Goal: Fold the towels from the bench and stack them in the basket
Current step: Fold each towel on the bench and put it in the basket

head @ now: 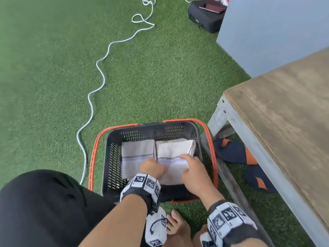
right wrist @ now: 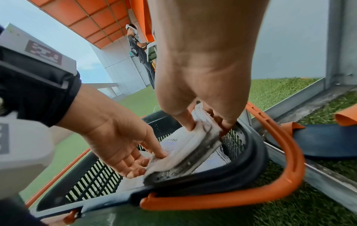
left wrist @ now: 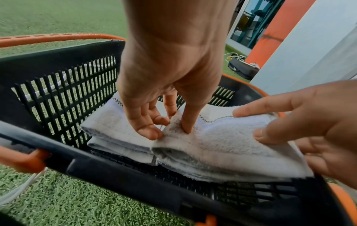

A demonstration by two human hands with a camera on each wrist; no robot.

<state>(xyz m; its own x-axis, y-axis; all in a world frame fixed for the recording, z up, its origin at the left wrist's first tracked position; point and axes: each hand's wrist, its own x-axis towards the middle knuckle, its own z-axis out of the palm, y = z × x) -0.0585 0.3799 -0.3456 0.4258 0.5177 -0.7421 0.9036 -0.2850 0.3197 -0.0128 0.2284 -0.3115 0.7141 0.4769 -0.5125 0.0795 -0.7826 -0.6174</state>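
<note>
A black basket (head: 151, 126) with orange handles stands on green turf by my feet. Inside it lie two side-by-side piles of folded white towels. The left pile (head: 137, 152) lies untouched. On top of the right pile lies a folded towel (head: 173, 148) held by both hands. My left hand (head: 153, 168) pinches its left edge (left wrist: 222, 137), thumb on top and fingers at the side. My right hand (head: 191, 168) grips its right edge (right wrist: 185, 154), thumb above and fingers under, close to the basket's right wall (right wrist: 241, 175).
A wooden bench (head: 284, 113) on a metal frame stands right of the basket. Two dark sandals (head: 233, 152) lie under it. A white rope (head: 92, 104) snakes over the turf to the left, and a black bag (head: 204, 16) sits far back.
</note>
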